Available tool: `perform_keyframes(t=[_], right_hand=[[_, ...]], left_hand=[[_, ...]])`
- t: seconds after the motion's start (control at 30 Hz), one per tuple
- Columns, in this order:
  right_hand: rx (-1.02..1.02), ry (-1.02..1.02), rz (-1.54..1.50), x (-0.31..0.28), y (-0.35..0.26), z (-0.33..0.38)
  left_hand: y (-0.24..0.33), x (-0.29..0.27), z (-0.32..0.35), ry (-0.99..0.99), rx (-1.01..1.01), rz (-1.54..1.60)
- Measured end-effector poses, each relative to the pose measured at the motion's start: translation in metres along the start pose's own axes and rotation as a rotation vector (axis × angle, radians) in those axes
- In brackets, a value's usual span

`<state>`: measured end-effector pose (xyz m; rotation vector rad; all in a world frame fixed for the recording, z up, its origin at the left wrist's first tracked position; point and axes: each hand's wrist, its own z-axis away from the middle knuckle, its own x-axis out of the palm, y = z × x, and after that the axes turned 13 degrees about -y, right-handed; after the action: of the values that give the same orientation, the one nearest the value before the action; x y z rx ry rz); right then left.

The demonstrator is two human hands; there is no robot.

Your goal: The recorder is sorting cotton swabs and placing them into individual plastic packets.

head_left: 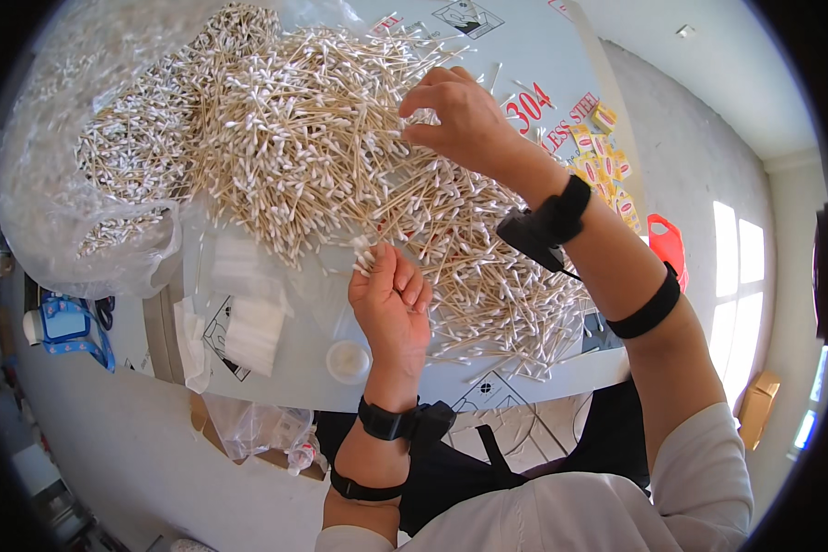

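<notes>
A big heap of cotton swabs [290, 129] with white tips and pale wooden sticks covers much of the table [469, 397]. Near the front of the heap, my left hand [394, 299] is closed round a small bunch of cotton swabs [363, 258], whose white tips poke out above the thumb. My right hand [458, 120] hovers over the far right part of the heap, its fingers curved. Between its thumb and forefinger there is a gap, and I see nothing gripped there. A round clear plastic container [348, 362] stands just left of my left wrist.
At the left, a large clear plastic bag [41, 202] holds more swabs. Stacked clear plastic packets [255, 333] lie in front of it. Small yellow-and-white packets [607, 166] are scattered by the right edge, near a red bag [666, 241]. A blue lanyard [87, 336] lies far left.
</notes>
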<state>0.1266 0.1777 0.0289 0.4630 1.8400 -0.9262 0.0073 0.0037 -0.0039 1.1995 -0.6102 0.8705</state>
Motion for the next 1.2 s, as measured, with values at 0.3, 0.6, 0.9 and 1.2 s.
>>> perform_keyframes(t=[0.3,0.6,0.9,1.2], right_hand=[[0.121,-0.187,-0.177,0.009,-0.008,-0.003],[-0.086,-0.066,-0.081,-0.017,-0.057,0.075],[0.107,-0.283,-0.229,-0.02,-0.067,0.099],[0.098,0.138,0.051,-0.014,-0.003,0.047]], left_hand=[[0.004,0.002,0.0,-0.011,0.0,0.017],[-0.001,0.005,-0.002,-0.106,-0.055,0.061],[-0.003,-0.001,0.002,-0.048,-0.032,-0.002],[-0.006,0.003,-0.002,0.021,0.131,-0.022]])
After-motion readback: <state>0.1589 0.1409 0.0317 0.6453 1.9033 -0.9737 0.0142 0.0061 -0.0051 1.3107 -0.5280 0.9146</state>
